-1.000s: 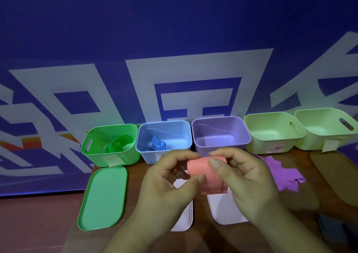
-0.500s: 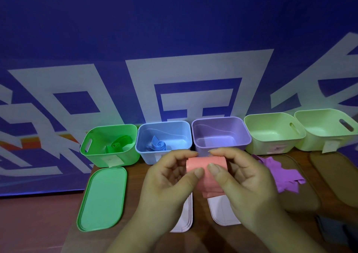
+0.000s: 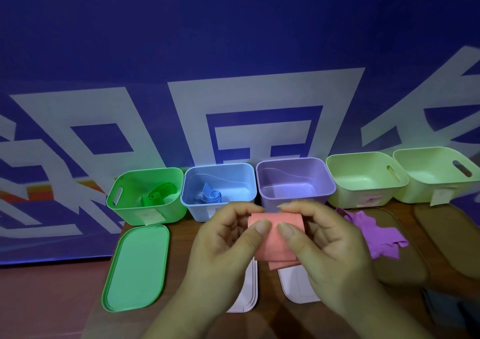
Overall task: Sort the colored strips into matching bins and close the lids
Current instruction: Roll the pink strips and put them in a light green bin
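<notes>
A rolled pink strip point(image 3: 275, 237) is held above the table between both hands. My left hand point(image 3: 223, 245) pinches its left side with thumb on top, and my right hand point(image 3: 330, 250) pinches the right side. Behind them stand five open bins in a row: a green bin point(image 3: 145, 210) with a rolled green strip point(image 3: 155, 195), a blue bin point(image 3: 197, 208) with a rolled blue strip point(image 3: 213, 195), a purple bin point(image 3: 296, 182) and two pale green bins point(image 3: 363, 182) point(image 3: 436, 175). Purple strips point(image 3: 374, 232) lie in a loose heap to the right.
A green lid point(image 3: 136, 268) lies flat in front of the green bin. Two white lids point(image 3: 246, 292) point(image 3: 298, 284) lie under my hands. Two brown lids point(image 3: 405, 263) point(image 3: 446, 237) rest at the right. A blue patterned wall stands right behind the bins; the table's left edge is near the green lid.
The pink strip has been wound a little tighter between my fingers, with less of its tail hanging down. Both hands stay in about the same place.
</notes>
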The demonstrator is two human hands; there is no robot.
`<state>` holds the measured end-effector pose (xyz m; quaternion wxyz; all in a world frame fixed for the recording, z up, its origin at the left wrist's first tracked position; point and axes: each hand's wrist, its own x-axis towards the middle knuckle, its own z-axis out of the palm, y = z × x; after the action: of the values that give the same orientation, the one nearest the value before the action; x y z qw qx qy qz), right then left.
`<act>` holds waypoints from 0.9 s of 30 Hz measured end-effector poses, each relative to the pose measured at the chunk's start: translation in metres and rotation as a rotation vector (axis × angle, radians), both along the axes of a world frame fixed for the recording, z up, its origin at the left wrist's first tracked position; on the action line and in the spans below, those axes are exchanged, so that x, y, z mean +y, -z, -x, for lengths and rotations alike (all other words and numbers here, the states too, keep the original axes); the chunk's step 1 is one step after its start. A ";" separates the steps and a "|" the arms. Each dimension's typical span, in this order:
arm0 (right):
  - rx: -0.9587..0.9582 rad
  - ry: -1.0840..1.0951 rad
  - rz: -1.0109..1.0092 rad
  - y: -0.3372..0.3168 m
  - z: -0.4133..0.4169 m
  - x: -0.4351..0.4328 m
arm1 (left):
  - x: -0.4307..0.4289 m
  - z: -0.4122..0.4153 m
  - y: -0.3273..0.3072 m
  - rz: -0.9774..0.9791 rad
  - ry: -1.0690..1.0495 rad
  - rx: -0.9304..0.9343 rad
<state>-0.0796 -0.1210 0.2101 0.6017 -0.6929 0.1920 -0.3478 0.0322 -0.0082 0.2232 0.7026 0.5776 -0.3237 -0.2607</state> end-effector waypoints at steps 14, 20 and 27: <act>-0.019 0.021 -0.214 -0.005 -0.002 -0.003 | 0.005 0.001 0.002 -0.041 -0.010 -0.129; -0.029 -0.013 -0.174 -0.005 0.000 -0.001 | 0.003 0.002 0.000 0.018 0.001 -0.026; -0.004 -0.032 -0.053 -0.005 0.004 0.004 | 0.003 0.005 -0.006 0.077 -0.014 0.105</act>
<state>-0.0836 -0.1171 0.2150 0.6258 -0.6790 0.1887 -0.3342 0.0276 -0.0052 0.2288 0.7420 0.5381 -0.2921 -0.2732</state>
